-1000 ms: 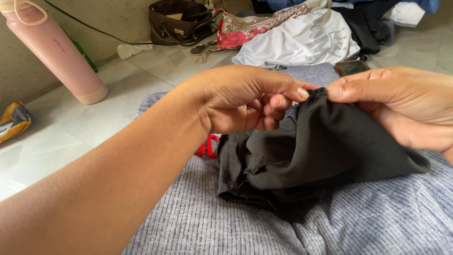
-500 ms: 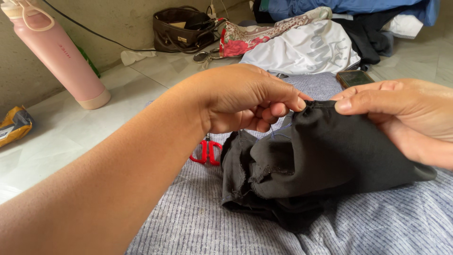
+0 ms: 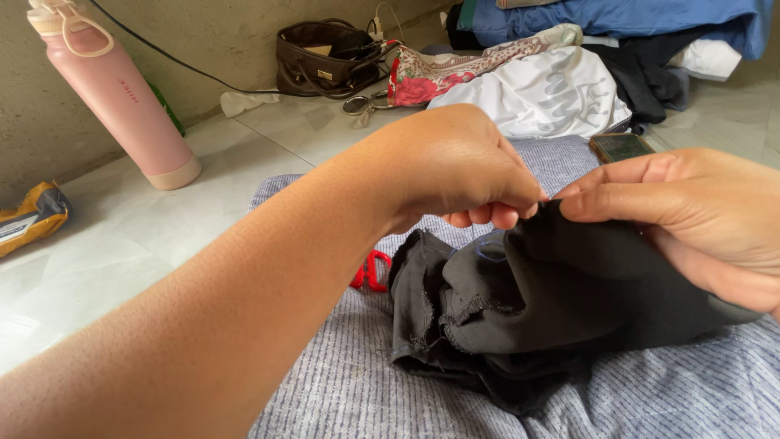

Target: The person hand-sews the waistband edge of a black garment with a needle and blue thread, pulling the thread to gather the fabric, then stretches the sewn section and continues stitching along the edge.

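Both the left hand (image 3: pixel 455 167) and right hand (image 3: pixel 691 215) pinch the black cloth (image 3: pixel 561 309) at its top fold; a loosened pinch could drop the gathered edge onto the striped mat (image 3: pixel 341 390).

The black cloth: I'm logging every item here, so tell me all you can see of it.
The black cloth is a plain, matte woven piece, bunched in loose folds with a frayed raw edge at its left. It rests on a grey-blue striped mat. Its upper edge is lifted and pinched between the left hand and the right hand, fingertips close together. Red scissor handles show beside its left edge.
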